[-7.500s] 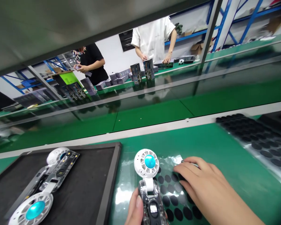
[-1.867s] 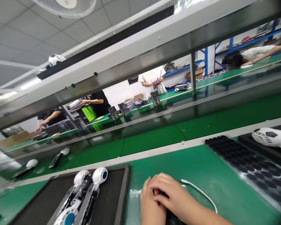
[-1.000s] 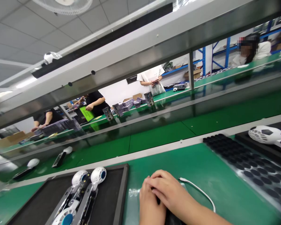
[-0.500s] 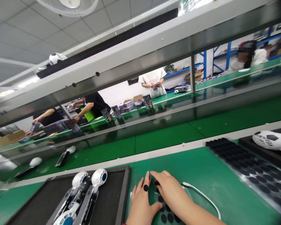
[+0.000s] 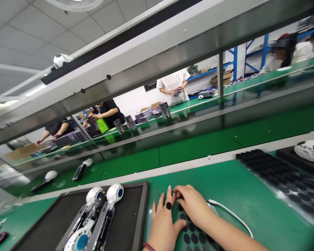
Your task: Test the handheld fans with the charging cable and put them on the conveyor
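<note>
Beside the tray (image 5: pixel 129 209), the spread left hand (image 5: pixel 164 223) wears a black dot (image 5: pixel 169 205); the right hand (image 5: pixel 194 205) curls, its pinch unclear.

Pretty much a small factory, an assembly line by the look of it. A wide green strip (image 5: pixel 188 153) is run between a near bench and a far bench (image 5: pixel 251 86), with matching white-headed gadgets (image 5: pixel 80 172) set on it at left. More are lined up in a black-framed tray (image 5: pixel 143 212), and a sheet of black discs (image 5: pixel 194 238) is laid out nearby. Across the way, small boxes (image 5: pixel 146 115) are piled up, benches are staffed by several people, and blue racking (image 5: pixel 265 52) is loaded far right.
</note>
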The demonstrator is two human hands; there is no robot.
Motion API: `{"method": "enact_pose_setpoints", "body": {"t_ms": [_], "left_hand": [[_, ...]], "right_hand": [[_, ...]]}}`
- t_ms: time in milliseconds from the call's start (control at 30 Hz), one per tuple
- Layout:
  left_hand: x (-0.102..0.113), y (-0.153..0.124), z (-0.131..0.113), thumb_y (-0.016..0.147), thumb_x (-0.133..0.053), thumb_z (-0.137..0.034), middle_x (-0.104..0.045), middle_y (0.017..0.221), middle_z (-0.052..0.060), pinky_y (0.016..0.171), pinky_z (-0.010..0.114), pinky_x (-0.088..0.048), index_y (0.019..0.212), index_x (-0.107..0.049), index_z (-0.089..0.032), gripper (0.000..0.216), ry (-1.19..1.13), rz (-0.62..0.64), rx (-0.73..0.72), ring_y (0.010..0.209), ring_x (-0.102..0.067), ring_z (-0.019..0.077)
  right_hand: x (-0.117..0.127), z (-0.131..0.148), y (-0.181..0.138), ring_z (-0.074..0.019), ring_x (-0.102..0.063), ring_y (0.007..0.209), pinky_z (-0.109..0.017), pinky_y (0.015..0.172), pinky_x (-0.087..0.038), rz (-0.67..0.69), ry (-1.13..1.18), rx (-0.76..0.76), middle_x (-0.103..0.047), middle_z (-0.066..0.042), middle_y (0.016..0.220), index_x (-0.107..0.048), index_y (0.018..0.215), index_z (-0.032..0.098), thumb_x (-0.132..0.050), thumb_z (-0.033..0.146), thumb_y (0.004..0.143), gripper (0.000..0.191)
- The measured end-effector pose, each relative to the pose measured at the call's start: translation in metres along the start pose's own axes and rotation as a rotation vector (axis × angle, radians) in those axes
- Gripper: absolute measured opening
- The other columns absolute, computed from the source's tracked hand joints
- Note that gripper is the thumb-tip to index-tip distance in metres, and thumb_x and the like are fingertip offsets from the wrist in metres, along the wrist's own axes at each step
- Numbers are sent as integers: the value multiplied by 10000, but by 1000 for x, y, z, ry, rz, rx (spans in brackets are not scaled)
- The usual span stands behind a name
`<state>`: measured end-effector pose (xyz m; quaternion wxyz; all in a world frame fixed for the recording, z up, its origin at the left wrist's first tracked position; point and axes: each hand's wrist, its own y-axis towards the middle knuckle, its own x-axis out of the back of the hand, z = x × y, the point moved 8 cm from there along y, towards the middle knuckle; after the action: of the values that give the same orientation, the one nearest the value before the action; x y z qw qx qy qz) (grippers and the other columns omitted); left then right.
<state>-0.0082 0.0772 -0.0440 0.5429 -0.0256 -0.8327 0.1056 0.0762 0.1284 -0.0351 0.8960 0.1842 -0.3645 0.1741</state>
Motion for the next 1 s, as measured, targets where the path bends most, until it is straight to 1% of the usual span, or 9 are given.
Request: {"method": "enact_pose_setpoints", "body": {"t_ms": [67,167,233,333,433,500,633,767,1000], "left_hand": [[-1,1,1,581,-535,-193,-142,1428,-56,1051,458,-95,1326,-213,-273,815,11,0,2,1303,-159,195],[-1,1,2,584,-531,-205,-144,1427,-75,1055,456,-88,1320,-234,-285,797,17,5,5,1304,-154,191],[-2,2,3,584,-531,-214,-165,1424,-80,1058,456,-82,1327,-207,-288,814,16,8,5,1304,-155,189],[-1,1,3,593,-522,-232,-230,1414,-40,1060,444,-89,1345,-157,-237,836,11,1,5,1302,-162,189],[0,0,3,601,-518,-251,-284,1399,9,1059,439,-99,1329,-237,-189,783,8,-9,3,1302,-159,205],[1,-1,2,602,-522,-263,-321,1383,13,1057,449,-99,1311,-286,-196,750,6,-11,-5,1300,-166,212],[1,-1,1,607,-527,-274,-345,1371,6,1054,458,-104,1283,-346,-217,702,6,-13,-13,1295,-183,218],[2,0,1,608,-534,-271,-348,1369,14,1055,462,-93,1288,-337,-210,711,7,-14,-11,1297,-175,224],[6,-6,-8,613,-522,-216,-393,1346,0,1044,496,-100,1253,-391,-254,654,-15,6,-29,1292,-192,242]], "right_hand": [[0,-2,1,-164,-584,793,-355,713,-466,10,34,-9,-612,2,778,-588,875,149,-512,222,849,109],[-1,-3,-1,-157,-584,743,-345,685,-466,33,96,-12,-602,15,725,-593,833,147,-526,230,840,107],[0,-3,-3,-154,-579,726,-343,680,-461,40,154,2,-592,21,700,-594,811,147,-532,222,834,100],[5,2,-6,-146,-577,717,-325,677,-462,42,281,42,-593,21,726,-583,847,147,-533,166,818,60],[13,11,-7,-133,-570,728,-270,689,-454,43,397,90,-595,26,749,-575,885,174,-534,72,757,169],[18,18,-8,-132,-560,756,-238,711,-439,36,438,113,-593,26,751,-586,867,197,-531,33,706,237],[24,24,-8,-146,-549,768,-235,721,-428,21,474,129,-591,11,747,-595,848,199,-525,20,673,261],[28,24,-7,-150,-548,778,-244,734,-426,3,482,149,-601,3,773,-588,885,197,-530,29,690,264],[27,28,-8,-150,-543,784,-249,724,-428,-16,447,200,-581,-3,781,-607,823,214,-507,10,715,252]]}}
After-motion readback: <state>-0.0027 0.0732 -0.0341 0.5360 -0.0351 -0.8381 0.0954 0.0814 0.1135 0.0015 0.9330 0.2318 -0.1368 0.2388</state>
